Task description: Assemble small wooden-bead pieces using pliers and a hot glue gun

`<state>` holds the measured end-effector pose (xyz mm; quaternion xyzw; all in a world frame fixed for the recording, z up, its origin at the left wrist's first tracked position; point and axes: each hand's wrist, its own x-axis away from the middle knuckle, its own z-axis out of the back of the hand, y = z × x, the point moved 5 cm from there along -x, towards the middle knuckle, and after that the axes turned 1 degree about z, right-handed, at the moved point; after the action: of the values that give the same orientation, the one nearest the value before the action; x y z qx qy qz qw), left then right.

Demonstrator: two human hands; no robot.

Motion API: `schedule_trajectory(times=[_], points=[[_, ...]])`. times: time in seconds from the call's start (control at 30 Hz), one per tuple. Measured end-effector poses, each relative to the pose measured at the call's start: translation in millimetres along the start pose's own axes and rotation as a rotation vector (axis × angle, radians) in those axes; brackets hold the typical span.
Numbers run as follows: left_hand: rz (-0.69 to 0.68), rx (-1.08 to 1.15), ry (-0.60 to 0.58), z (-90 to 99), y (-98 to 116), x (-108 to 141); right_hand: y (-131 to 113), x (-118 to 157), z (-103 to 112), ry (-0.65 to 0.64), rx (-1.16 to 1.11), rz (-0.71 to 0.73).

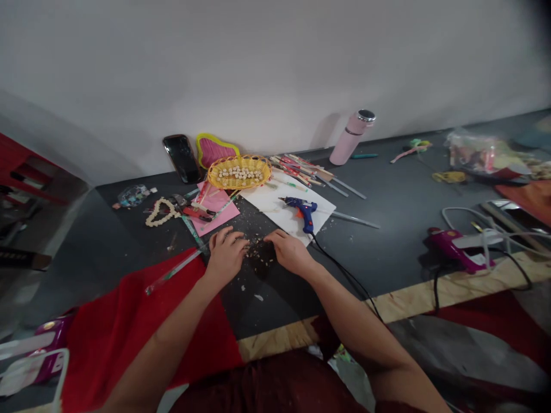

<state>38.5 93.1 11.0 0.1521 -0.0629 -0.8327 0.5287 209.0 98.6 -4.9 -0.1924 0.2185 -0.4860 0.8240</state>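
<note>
A scatter of small pale bits (262,261), like seeds or shavings, lies on the dark tabletop between my two hands. My left hand (224,253) rests at the left side of these bits, palm down, with its curved fingers apart and nothing seen in them. On the other side, my right hand (290,250) has its thumb and fingers drawn together at the edge of the scatter. What its fingertips hold, if anything, is too small to make out. Just beyond it, a blue glue gun (303,211) lies on a white sheet (275,207), its cord running toward the front edge.
A yellow basket (241,182) of pale beads stands behind, near a phone (183,158) and red-handled pliers (200,213). A beaded heart (161,213) lies left. Red cloth (159,310) covers the front left. A pink bottle (348,140) stands by the wall; several sticks (301,169) lie nearby.
</note>
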Motion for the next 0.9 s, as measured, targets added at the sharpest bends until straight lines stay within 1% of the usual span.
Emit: schedule_trajectory(times=[0.17,0.27,0.33,0.47,0.5,0.57,0.63,0.7,0.8,0.9], points=[[-0.033,0.012,-0.054,-4.9,7.0,2.9,2.5,0.2,-0.9,0.043,-0.062,0.021],[-0.024,0.007,-0.019,3.2,10.2,3.2,7.3,1.3,2.7,0.033,-0.066,0.022],[0.005,0.015,0.047,12.9,7.1,4.0,10.5,2.7,6.9,-0.034,-0.058,0.024],[0.024,0.096,0.229,31.1,-7.7,10.3,7.2,6.8,11.3,-0.277,-0.033,0.049],[0.029,0.128,0.271,33.4,-11.9,12.8,4.7,7.5,11.6,-0.314,-0.018,0.052],[0.07,0.216,0.323,33.6,-20.0,17.9,-0.8,7.7,10.9,-0.343,0.015,0.064],[0.135,0.333,0.32,27.7,-25.2,22.1,-5.0,7.0,8.5,-0.33,0.031,0.075],[0.179,0.442,0.283,18.5,-24.6,24.8,-6.9,5.5,6.5,-0.28,0.019,0.077],[0.165,0.545,0.195,4.5,-13.6,25.0,-9.2,2.0,8.6,-0.13,-0.064,0.079],[0.13,0.655,0.109,-4.4,1.2,21.7,-18.0,0.0,12.5,0.013,-0.206,0.159]])
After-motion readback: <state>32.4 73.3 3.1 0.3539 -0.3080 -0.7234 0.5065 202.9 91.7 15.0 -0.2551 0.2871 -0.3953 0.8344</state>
